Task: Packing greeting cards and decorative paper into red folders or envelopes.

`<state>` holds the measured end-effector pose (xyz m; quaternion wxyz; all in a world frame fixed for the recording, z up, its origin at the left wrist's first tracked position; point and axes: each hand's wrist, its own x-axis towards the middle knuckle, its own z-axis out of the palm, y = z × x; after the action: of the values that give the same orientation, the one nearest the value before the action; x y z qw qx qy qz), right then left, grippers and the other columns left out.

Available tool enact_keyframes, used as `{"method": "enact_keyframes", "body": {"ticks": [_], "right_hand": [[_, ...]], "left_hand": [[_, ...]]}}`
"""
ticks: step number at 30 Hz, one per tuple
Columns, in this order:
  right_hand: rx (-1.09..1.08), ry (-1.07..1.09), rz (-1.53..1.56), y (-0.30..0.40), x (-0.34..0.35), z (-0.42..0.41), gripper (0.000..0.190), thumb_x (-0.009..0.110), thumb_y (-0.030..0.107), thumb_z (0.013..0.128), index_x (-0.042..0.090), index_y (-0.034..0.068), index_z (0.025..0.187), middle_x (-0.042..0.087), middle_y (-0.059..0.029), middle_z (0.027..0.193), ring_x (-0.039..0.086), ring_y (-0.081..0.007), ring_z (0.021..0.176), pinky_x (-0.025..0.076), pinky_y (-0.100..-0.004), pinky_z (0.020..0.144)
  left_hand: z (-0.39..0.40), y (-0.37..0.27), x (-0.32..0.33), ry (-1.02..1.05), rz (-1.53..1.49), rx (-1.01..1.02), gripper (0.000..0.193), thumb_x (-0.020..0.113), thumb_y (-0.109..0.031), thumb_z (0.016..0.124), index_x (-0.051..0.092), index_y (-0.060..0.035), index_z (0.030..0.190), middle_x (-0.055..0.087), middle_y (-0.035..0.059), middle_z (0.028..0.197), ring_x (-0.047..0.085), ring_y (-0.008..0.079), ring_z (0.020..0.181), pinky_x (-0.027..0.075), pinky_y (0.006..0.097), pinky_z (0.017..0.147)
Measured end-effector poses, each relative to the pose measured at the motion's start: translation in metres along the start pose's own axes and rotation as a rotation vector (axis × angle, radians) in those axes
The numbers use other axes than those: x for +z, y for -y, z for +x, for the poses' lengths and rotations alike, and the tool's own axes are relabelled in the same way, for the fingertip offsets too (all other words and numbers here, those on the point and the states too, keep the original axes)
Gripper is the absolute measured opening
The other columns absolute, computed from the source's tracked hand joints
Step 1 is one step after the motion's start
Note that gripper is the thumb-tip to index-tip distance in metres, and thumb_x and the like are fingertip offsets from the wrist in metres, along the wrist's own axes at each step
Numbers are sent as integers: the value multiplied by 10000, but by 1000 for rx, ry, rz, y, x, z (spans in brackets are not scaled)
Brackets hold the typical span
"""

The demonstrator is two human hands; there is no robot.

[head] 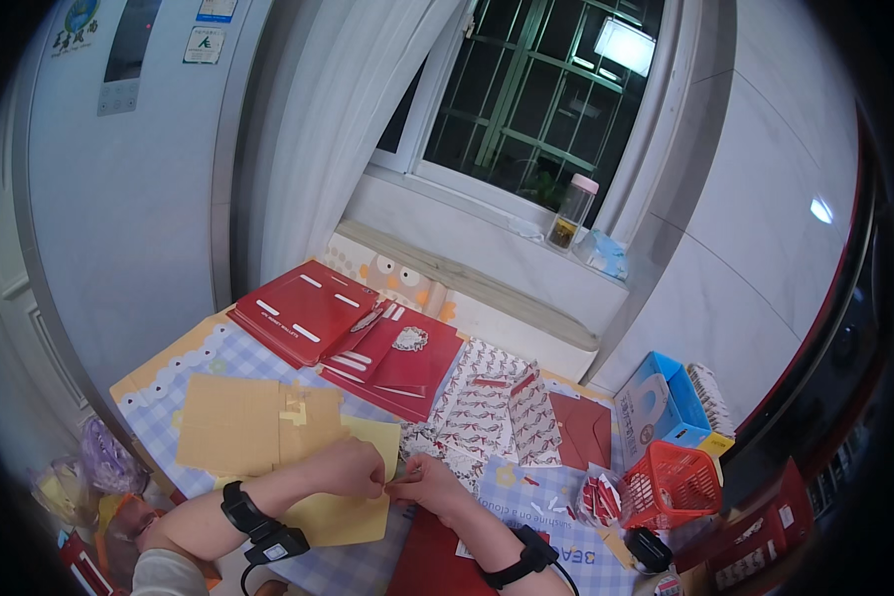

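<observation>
My left hand (354, 468) and my right hand (433, 488) meet over the table, thumbs and fingertips pinched close together. Whatever lies between the fingertips is too small to make out. Beneath my left hand is a yellow paper sheet (354, 518). A brown cardboard piece (227, 425) with torn tape marks lies left of it. Partly under my right forearm is a red card folder (436, 559). Beyond my hands lie patterned white paper envelopes (473, 402), beside a dark red envelope (585, 428).
Red printed card packs (305, 302) and red folders (428, 357) cover the table's far left. At right stand a red plastic basket (674, 488), a bag of small red pieces (602, 498) and a blue box (659, 402). A glass bottle (572, 212) stands on the windowsill.
</observation>
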<state>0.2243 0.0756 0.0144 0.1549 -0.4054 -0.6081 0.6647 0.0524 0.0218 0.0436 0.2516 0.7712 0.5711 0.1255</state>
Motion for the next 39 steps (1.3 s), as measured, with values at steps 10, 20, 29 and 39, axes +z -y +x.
{"method": "enact_keyframes", "body": {"ticks": [10,20,29,39], "right_hand": [[-7,4,3,-3,-1,2,329,677,3,724,380,75,846,631,-146,843,610,-170,712,494,-252,577],[-7,14,-1,-3,-1,2,330,684,9,720,385,77,843,632,-132,822,607,-160,700,489,-245,570],[-15,7,-8,-3,-1,2,320,682,14,722,393,73,845,632,-136,829,605,-158,692,483,-244,566],[-81,-14,-280,8,1,-9,265,659,54,698,465,37,878,584,-67,786,556,-132,713,445,-262,617]], "left_hand": [[0,2,-2,23,-19,19,201,632,-226,654,682,-78,780,653,97,748,628,255,712,487,353,676],[2,3,1,-5,-30,7,184,624,-216,664,683,-74,765,652,100,729,629,257,695,489,353,664],[3,5,1,4,-21,-14,210,613,-229,675,679,-80,807,659,78,733,628,227,676,487,319,663],[2,6,2,-56,23,10,196,628,-232,666,668,-76,778,647,96,740,625,263,708,484,360,667]]}}
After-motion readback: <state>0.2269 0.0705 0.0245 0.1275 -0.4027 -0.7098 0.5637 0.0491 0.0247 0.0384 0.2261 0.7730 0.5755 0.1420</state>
